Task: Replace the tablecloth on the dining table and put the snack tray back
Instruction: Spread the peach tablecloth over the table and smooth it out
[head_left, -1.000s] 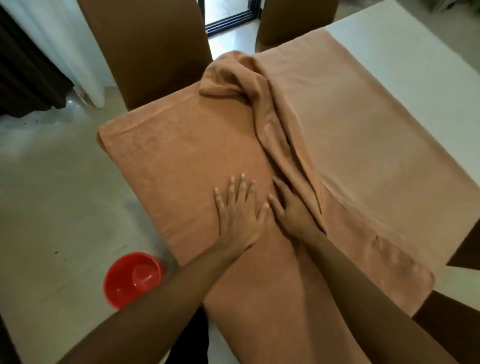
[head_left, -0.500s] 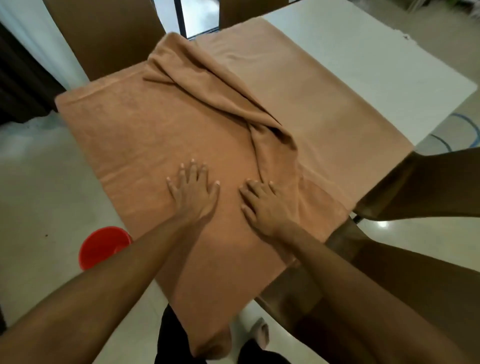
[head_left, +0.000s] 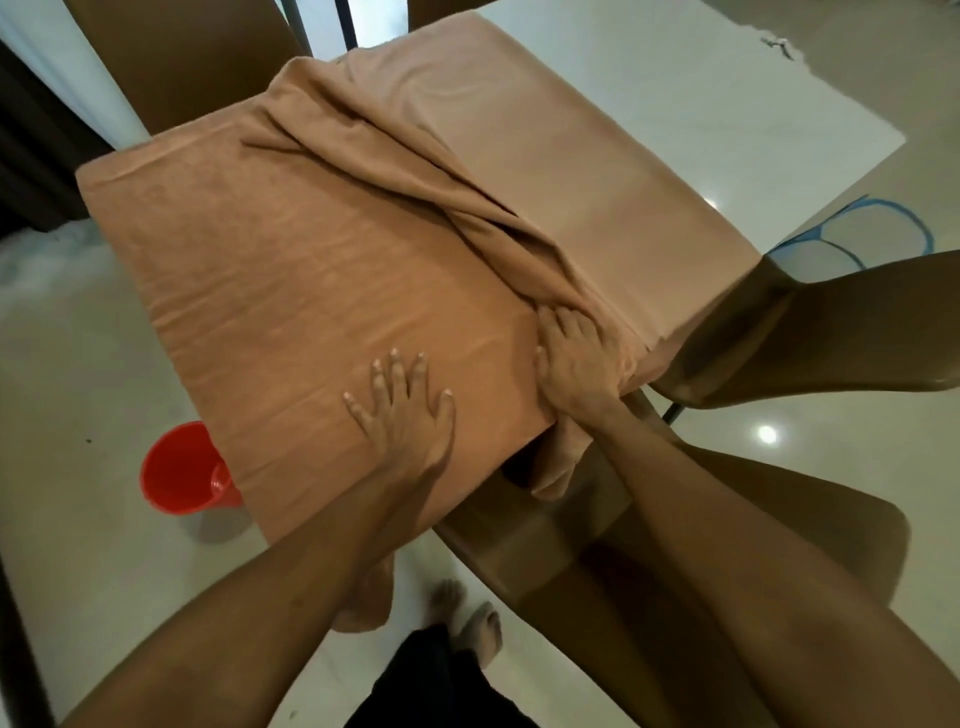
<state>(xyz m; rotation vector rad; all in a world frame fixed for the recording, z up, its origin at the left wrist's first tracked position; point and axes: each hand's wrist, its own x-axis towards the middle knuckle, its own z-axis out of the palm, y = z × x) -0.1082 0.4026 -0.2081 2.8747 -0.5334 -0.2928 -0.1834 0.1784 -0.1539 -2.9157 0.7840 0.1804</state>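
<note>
A tan tablecloth (head_left: 291, 249) covers the near end of the white dining table (head_left: 701, 104). A thick bunched ridge of the cloth runs diagonally from the far left corner down to the near right edge. My left hand (head_left: 402, 410) lies flat on the smooth part near the front edge, fingers spread. My right hand (head_left: 576, 364) presses on the lower end of the ridge at the table's near right edge, fingertips tucked into the fold; whether it pinches the cloth I cannot tell. A flap of cloth hangs off the edge below it. No snack tray is in view.
A red bucket (head_left: 182, 470) stands on the pale floor left of the table. Brown chairs sit at near right (head_left: 675, 545), at right (head_left: 831, 332) and at the far side (head_left: 192, 67). A blue-rimmed mesh cover (head_left: 878, 228) lies on the floor at right. My bare feet (head_left: 467, 618) are below.
My right hand slid right along the front edge to the foot of the ridge. My left hand stayed flat on the cloth. The view shifted right.
</note>
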